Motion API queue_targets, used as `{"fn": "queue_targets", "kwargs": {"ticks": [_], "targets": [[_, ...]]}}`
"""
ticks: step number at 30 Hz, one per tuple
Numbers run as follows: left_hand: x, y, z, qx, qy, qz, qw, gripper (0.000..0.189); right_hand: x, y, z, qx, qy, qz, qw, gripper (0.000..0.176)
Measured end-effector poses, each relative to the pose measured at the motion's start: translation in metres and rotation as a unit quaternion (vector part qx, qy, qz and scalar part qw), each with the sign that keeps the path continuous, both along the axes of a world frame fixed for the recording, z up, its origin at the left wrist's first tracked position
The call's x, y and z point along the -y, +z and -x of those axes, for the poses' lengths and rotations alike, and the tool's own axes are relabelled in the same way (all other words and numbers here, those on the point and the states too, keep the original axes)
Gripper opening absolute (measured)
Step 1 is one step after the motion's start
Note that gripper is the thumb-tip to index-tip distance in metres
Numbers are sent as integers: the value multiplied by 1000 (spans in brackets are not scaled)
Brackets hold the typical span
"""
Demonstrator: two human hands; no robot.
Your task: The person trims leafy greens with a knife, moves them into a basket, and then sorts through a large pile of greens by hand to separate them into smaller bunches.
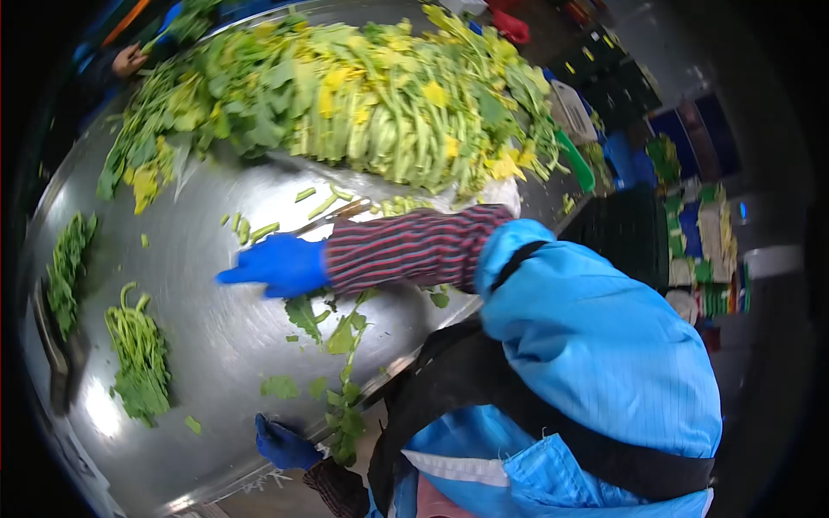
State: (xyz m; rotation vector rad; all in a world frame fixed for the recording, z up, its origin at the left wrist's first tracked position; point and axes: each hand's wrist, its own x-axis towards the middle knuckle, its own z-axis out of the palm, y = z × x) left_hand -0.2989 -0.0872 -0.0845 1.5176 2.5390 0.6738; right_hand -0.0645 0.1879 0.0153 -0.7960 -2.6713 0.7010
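My right hand (281,264), in a blue glove, reaches across the metal table (216,345) with its fingers stretched out and a little blurred. Nothing shows in it. Cut stem pieces (263,231) lie just beyond it, beside what looks like a knife (345,211) with a brown handle, partly behind my sleeve. My left hand (285,444), also blue-gloved, is at the near table edge with its fingers curled; whatever they may hold is hidden. A leafy stalk (348,406) lies beside it. A small bunch of greens (140,358) rests on the table farther left.
A large heap of leafy stalks with yellowed leaves (371,104) covers the far side. Another bunch (71,268) lies by a dark curved bar (50,345) at the left edge. Another person's hand (129,60) is at the upper left. Dark crates (613,233) stand at the right.
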Motion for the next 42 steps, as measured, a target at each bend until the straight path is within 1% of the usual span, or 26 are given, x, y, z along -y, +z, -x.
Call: {"fn": "queue_targets", "kwargs": {"ticks": [1, 2, 3, 7, 9, 10, 12, 13, 15, 16, 19, 20, 21, 23, 24, 26, 27, 29, 30, 33, 35, 36, 38, 39, 41, 42], "targets": [[1, 0, 0, -8, -16, -4, 1000, 26, 14, 17, -39, 48, -54, 66, 995, 63], [1, 3, 0, -6, -13, 1, 1000, 26, 30, -7, -80, -31, -99, -70, 992, 59], [0, 4, -2, -4, -8, 3, 1000, 27, 48, 19, -119, 18, -122, 11, 992, 54], [-4, -1, 1, 23, -28, -23, 999, 26, 112, 0, -250, 117, -257, 67, 957, 44], [-8, 0, 4, 110, -25, 11, 994, 27, 136, -2, -281, 87, -283, -21, 955, 38], [-18, 8, -4, 100, -30, 8, 994, 27, 148, -13, -306, 115, -307, -5, 945, 38], [-55, 27, -46, 290, -88, -101, 948, 31, 166, -16, -341, 159, -321, 1, 934, 34], [-73, 52, -81, 328, -115, -93, 933, 33, 167, -20, -356, 147, -314, -3, 938, 34], [-113, 79, -143, 384, -166, -92, 903, 38, 159, -35, -382, -78, -414, 68, 904, 33], [-133, 93, -172, 396, -177, -46, 900, 39, 152, -21, -384, -175, -455, 133, 863, 39], [-195, 107, -266, 431, -304, -113, 842, 43, 102, -33, -417, -276, -533, 166, 782, 56], [-215, 110, -297, 412, -318, -113, 846, 47, 85, -28, -424, -318, -534, 222, 751, 76], [-236, 110, -325, 393, -331, -113, 850, 52, 70, -32, -428, -322, -515, 228, 761, 76], [-275, 101, -373, 278, -307, -115, 903, 72, 42, -43, -432, -406, -517, 353, 666, 98], [-295, 96, -392, 251, -277, -74, 925, 82, 38, -27, -433, -409, -460, 432, 659, 113], [-314, 97, -426, 151, -216, -34, 964, 105, 26, -20, -431, -419, -413, 500, 636, 116], [-312, 107, -440, 145, -207, -31, 967, 105, 24, -18, -433, -437, -358, 561, 605, 118], [-305, 128, -458, 60, -180, 53, 980, 108, 17, -24, -431, -451, -350, 584, 578, 120], [-305, 132, -464, 54, -208, 44, 976, 110, 11, -31, -430, -468, -344, 597, 553, 121], [-287, 138, -488, 36, -213, 57, 975, 110, 7, -41, -437, -500, -336, 627, 495, 120], [-277, 145, -514, -52, -239, 39, 969, 105, 18, -13, -452, -538, -275, 645, 468, 105], [-271, 153, -529, -63, -243, 61, 966, 104, 20, -23, -456, -536, -277, 648, 464, 105], [-262, 166, -555, -87, -254, 97, 958, 92, 20, -46, -465, -572, -254, 657, 420, 78], [-253, 154, -561, -107, -287, 17, 952, 91, 22, -46, -472, -564, -260, 660, 423, 78], [-241, 147, -582, -116, -311, 18, 943, 89, 27, -42, -482, -579, -244, 715, 307, 69], [-235, 145, -591, -121, -329, 16, 936, 90, 26, -56, -480, -614, -211, 692, 314, 70]]}}
